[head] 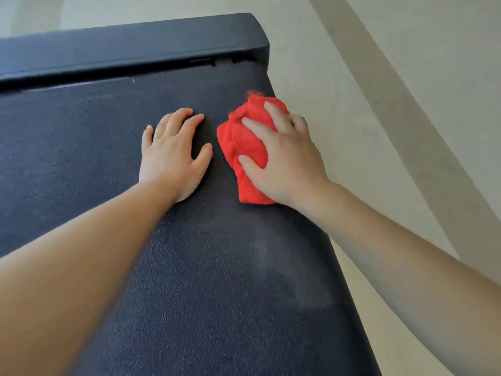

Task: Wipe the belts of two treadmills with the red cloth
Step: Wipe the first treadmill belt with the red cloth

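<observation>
Seemingly mid-wipe on one treadmill: from the head view, the right hand (282, 156) holds the red cloth (244, 142) bunched into a wad, fingers and thumb curved over it and pressing it onto the belt (189, 280), close to the belt's right edge. The left hand (173, 153) lies flat just beside the cloth, fingers straight, palm on the belt, gripping nothing and apparently acting as a brace. Beyond both hands the dark end cover (130, 47) caps the belt, and pale floor (379, 63) shows on the right. Greyish smears mark the belt nearer the camera, so this belt looks only partly cleaned. No second treadmill is in sight. The next move probably calls for firm, steady pressure while dragging the wad across those smears, keeping the cloth from slipping off the right edge.
</observation>
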`<state>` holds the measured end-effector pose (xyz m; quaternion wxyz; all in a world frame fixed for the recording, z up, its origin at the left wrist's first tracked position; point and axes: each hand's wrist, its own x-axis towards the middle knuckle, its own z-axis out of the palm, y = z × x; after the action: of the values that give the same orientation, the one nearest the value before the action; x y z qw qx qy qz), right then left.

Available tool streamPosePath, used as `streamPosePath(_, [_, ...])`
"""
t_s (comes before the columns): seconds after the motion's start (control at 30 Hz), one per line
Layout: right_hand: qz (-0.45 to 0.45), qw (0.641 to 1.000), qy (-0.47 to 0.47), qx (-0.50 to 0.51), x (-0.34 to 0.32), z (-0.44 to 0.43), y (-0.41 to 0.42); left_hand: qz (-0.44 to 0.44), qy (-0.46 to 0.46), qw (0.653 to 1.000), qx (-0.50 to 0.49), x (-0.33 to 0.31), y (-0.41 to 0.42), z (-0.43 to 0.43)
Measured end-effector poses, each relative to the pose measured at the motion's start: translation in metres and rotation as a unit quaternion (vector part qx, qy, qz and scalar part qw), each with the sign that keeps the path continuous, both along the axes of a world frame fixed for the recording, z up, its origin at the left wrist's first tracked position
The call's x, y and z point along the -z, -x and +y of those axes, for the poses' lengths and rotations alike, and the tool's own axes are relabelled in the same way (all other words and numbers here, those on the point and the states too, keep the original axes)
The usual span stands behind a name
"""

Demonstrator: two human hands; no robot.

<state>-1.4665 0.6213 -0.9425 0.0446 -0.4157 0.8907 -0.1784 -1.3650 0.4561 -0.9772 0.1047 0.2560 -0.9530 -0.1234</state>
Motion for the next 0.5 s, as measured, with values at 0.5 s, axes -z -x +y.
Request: streamPosePath(0.5, [-0.003,0.990,-0.075,0.119,-0.001,0.071,-0.097,-0.021,-0.013,0.999,0.023,-0.004,-0.012,0.009])
